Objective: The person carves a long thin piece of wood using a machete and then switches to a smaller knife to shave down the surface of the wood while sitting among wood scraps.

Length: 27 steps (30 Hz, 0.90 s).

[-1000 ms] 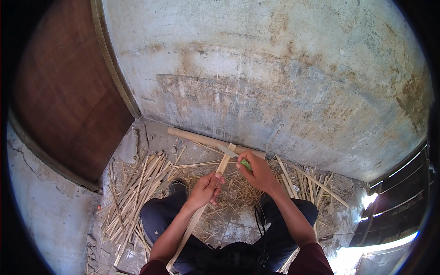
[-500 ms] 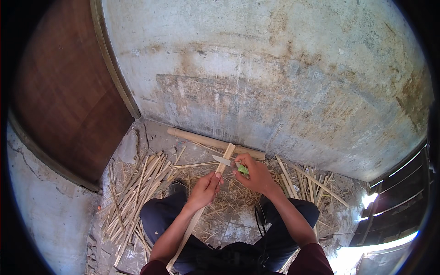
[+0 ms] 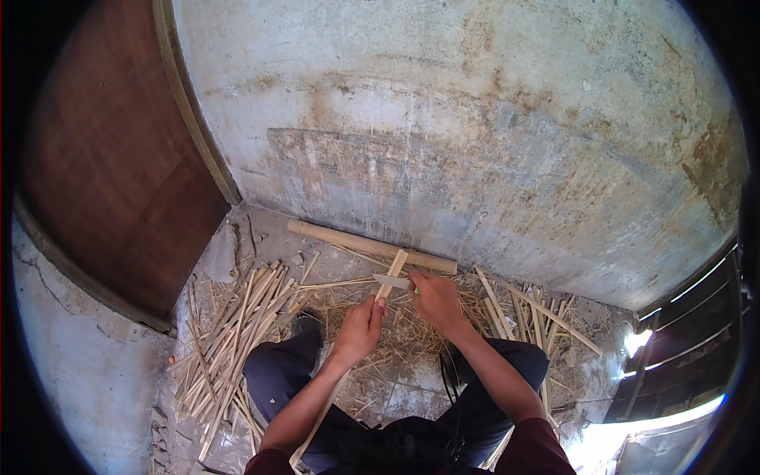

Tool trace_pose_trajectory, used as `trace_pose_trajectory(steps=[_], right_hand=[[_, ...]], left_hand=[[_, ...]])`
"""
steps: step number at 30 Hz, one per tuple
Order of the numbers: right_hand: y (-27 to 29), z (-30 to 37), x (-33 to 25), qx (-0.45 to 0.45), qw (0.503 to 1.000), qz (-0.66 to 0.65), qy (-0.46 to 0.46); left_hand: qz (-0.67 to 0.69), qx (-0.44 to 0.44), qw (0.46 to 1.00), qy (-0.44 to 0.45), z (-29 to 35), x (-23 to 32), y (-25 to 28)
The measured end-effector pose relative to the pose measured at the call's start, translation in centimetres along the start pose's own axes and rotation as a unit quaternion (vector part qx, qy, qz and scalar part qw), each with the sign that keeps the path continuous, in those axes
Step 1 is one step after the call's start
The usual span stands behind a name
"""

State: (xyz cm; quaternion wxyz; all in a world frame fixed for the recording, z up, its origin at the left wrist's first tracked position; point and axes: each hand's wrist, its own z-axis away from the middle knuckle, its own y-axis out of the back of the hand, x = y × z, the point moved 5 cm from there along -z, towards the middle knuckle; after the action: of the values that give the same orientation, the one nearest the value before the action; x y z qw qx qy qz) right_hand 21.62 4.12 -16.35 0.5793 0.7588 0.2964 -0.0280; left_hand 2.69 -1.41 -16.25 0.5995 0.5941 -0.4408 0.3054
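Observation:
My left hand [image 3: 360,328] is closed round a long, pale strip of split bamboo [image 3: 399,263]. The strip slants from beside my left forearm up past my fingers, its far end pointing at the wall. My right hand [image 3: 435,301] grips a knife [image 3: 393,281] by a handle that shows a bit of green. Its blade lies across the strip just beyond my left fingers, pointing left. Whether the edge is biting into the strip I cannot tell.
A heap of thin bamboo strips [image 3: 237,340] lies to my left, with more strips [image 3: 542,317] to my right. A thick bamboo pole [image 3: 372,245] lies along the foot of the stained wall [image 3: 443,142]. Shavings [image 3: 404,332] litter the floor between my knees. A brown door [image 3: 119,150] stands far left.
My right hand has turned over, so its back faces up and hides most of the knife handle. The blade now lies flatter across the strip. My left hand keeps its hold.

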Motion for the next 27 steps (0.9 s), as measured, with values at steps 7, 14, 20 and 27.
trace_pose_trajectory(steps=[7,14,20,27], right_hand=[[-1.3,-0.9,-0.1,-0.032,0.999,0.013,-0.04],[-3.6,-1.1,0.9,-0.062,0.995,0.023,-0.073],[-3.9,-1.7,3.4,-0.029,0.996,0.02,-0.085],[-3.8,-1.8,3.9,-0.018,0.995,0.035,-0.087]], left_hand=[[-0.027,0.004,1.0,0.015,-0.3,-0.6,-0.8],[-0.091,0.017,0.996,0.014,-0.2,-2.7,-1.9],[-0.114,0.009,0.993,0.012,0.0,-2.4,-2.1],[-0.088,0.007,0.996,0.008,-0.3,-2.5,-2.3]])
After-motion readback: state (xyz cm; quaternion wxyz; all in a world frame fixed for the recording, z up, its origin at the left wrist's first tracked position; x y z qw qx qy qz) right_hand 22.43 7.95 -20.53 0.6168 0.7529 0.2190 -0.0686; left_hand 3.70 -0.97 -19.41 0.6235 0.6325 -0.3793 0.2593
